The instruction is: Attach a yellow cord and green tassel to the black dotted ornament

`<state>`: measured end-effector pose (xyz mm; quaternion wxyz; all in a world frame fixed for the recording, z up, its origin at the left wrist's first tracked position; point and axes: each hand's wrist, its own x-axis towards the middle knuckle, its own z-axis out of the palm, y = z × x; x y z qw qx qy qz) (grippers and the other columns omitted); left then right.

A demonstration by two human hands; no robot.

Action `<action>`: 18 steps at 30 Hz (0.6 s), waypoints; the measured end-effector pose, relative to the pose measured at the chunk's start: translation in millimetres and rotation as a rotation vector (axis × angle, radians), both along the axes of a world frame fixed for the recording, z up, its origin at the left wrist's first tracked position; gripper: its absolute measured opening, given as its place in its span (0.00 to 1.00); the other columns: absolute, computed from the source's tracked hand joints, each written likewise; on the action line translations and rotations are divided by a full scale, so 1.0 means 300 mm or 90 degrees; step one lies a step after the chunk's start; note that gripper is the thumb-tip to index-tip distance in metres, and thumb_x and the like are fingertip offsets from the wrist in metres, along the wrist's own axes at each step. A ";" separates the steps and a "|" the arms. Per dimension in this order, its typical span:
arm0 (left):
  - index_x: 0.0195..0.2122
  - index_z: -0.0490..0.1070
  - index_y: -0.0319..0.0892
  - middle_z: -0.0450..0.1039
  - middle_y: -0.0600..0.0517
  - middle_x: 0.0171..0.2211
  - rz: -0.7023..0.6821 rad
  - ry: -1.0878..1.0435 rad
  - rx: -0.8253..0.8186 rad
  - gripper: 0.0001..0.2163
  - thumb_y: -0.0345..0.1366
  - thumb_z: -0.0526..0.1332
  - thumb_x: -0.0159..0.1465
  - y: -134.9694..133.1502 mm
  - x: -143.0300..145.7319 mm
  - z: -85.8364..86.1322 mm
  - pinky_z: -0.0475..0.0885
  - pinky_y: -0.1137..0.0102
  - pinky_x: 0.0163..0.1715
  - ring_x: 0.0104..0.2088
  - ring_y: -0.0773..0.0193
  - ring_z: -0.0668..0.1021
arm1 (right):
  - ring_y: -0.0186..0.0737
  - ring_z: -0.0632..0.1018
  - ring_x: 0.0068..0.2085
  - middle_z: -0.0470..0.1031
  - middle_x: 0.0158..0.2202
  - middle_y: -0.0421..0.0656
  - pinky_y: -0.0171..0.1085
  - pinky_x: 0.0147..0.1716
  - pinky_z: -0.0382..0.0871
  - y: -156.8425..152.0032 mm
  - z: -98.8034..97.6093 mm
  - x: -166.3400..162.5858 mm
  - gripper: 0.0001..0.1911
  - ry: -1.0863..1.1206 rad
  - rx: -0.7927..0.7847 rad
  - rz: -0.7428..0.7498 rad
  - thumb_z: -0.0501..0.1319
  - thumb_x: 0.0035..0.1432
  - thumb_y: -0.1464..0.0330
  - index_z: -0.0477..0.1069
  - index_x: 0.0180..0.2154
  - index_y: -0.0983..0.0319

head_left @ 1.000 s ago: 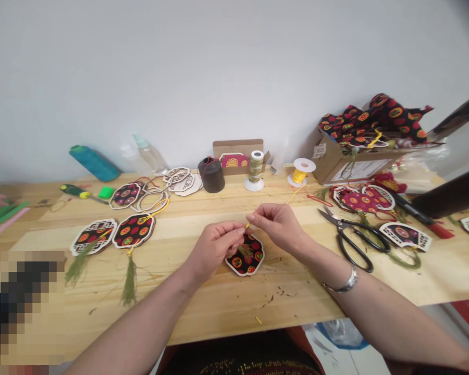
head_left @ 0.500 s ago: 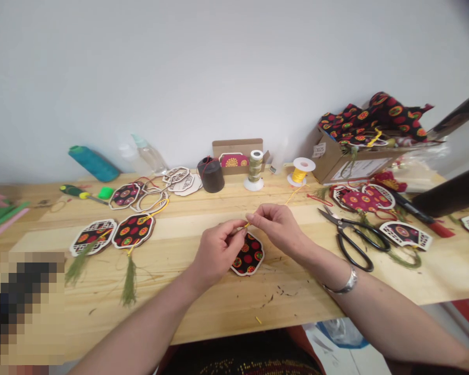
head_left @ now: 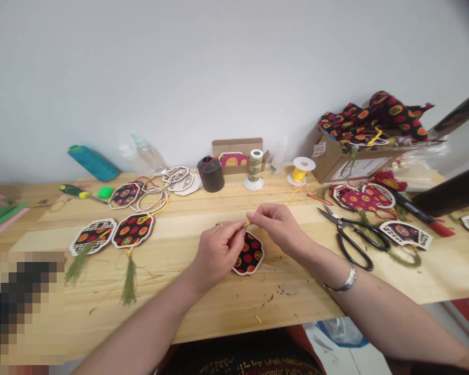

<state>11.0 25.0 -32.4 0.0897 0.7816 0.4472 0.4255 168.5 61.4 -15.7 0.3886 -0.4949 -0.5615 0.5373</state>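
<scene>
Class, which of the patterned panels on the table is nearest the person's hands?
The black-and-red panel partly hidden by the left hand; the other panels lie farther away, with no hand over them.

Cardbd box (head_left: 329, 162) w/ label (head_left: 319, 149): "3025" (other txt illegible).

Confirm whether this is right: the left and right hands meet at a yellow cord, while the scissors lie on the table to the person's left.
The side is wrong: the head view shows the scissors on the table to the person's right. The left hand and right hand do meet at the yellow cord.
</scene>
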 end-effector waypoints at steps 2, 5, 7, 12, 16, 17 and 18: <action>0.38 0.74 0.36 0.80 0.47 0.30 0.001 0.007 0.008 0.07 0.27 0.58 0.60 0.000 -0.001 -0.003 0.72 0.74 0.28 0.26 0.67 0.79 | 0.28 0.58 0.21 0.59 0.17 0.34 0.33 0.23 0.52 -0.001 0.001 -0.001 0.16 0.004 -0.004 0.002 0.63 0.46 0.59 0.64 0.18 0.63; 0.38 0.74 0.35 0.80 0.47 0.30 -0.003 0.008 0.013 0.07 0.26 0.58 0.60 0.000 -0.003 -0.006 0.72 0.74 0.28 0.26 0.67 0.78 | 0.28 0.58 0.22 0.60 0.17 0.34 0.33 0.23 0.51 -0.002 0.000 -0.002 0.16 0.004 -0.007 -0.001 0.63 0.46 0.59 0.65 0.19 0.64; 0.38 0.74 0.35 0.80 0.47 0.30 -0.007 0.011 0.014 0.07 0.27 0.58 0.61 -0.001 -0.003 -0.007 0.72 0.73 0.28 0.26 0.67 0.78 | 0.28 0.58 0.22 0.60 0.18 0.34 0.33 0.23 0.51 -0.003 0.000 -0.002 0.16 0.005 -0.008 0.001 0.62 0.46 0.59 0.65 0.19 0.63; 0.40 0.73 0.36 0.79 0.48 0.30 -0.022 0.015 -0.002 0.08 0.27 0.56 0.62 -0.002 -0.006 -0.007 0.72 0.72 0.29 0.26 0.67 0.78 | 0.28 0.59 0.22 0.60 0.18 0.34 0.33 0.23 0.52 -0.005 0.004 -0.001 0.16 0.015 -0.008 0.009 0.63 0.46 0.59 0.64 0.19 0.63; 0.41 0.72 0.37 0.78 0.48 0.29 -0.039 0.024 -0.014 0.09 0.28 0.55 0.63 -0.002 -0.010 -0.005 0.71 0.72 0.29 0.27 0.66 0.77 | 0.28 0.59 0.22 0.61 0.18 0.35 0.33 0.23 0.52 -0.005 0.003 0.001 0.16 0.020 -0.015 0.020 0.62 0.47 0.58 0.65 0.20 0.64; 0.41 0.72 0.36 0.78 0.48 0.29 -0.041 0.029 -0.019 0.09 0.28 0.54 0.63 -0.003 -0.011 -0.004 0.71 0.72 0.29 0.27 0.66 0.77 | 0.28 0.59 0.22 0.61 0.19 0.35 0.33 0.24 0.53 -0.005 0.002 0.001 0.16 0.022 -0.016 0.023 0.62 0.47 0.58 0.65 0.20 0.64; 0.42 0.72 0.36 0.78 0.48 0.29 -0.043 0.034 -0.025 0.09 0.28 0.54 0.63 -0.004 -0.012 -0.003 0.71 0.71 0.29 0.27 0.66 0.77 | 0.28 0.60 0.23 0.61 0.19 0.35 0.33 0.24 0.53 -0.005 0.001 0.002 0.16 0.022 -0.017 0.025 0.62 0.47 0.58 0.66 0.20 0.64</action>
